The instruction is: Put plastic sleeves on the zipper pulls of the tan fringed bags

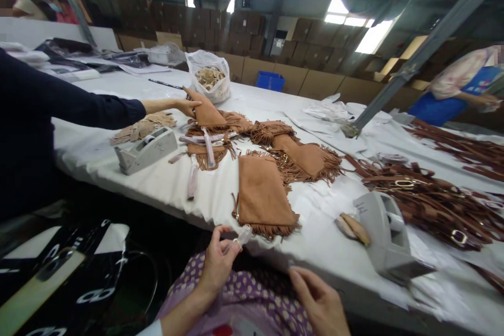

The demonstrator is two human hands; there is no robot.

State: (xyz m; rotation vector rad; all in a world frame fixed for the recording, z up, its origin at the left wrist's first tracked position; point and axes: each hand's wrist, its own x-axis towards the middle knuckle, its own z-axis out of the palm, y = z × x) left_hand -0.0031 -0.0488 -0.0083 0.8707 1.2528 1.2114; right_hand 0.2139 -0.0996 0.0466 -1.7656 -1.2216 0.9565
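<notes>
Pinching one small, clear-wrapped piece (244,234) between thumb and fingertips, the person's left hand (220,260) is at the near edge of the white table (169,184). The right hand (318,299) is well apart from it, thumb and forefinger brought close together; whether anything sits between them cannot be told. One brown fringed pouch (260,189) lies flat on the table just beyond the left hand; whether the wrapped piece is joined to it is unclear.

Farther in lies a heap of more fringed pouches (311,160), overlapping too much for a sure count. At its left end, one co-worker's hand (189,107) holds one pouch (210,114) by its upper part. One wrapped strip (192,181) lies loose on the table, left of the near pouch.

Two grey tape dispensers stand on the table: one left dispenser (153,151) and one right dispenser (388,241). Beside the right one is one tangle of brown straps (433,205), with two metal buckles plainly visible. One pile of tan pieces (145,127) lies behind the left dispenser. Beyond are one white plastic bag (224,86) filled with tan pieces and one blue bin (270,81). One person in a blue apron (437,105) is at far right.
</notes>
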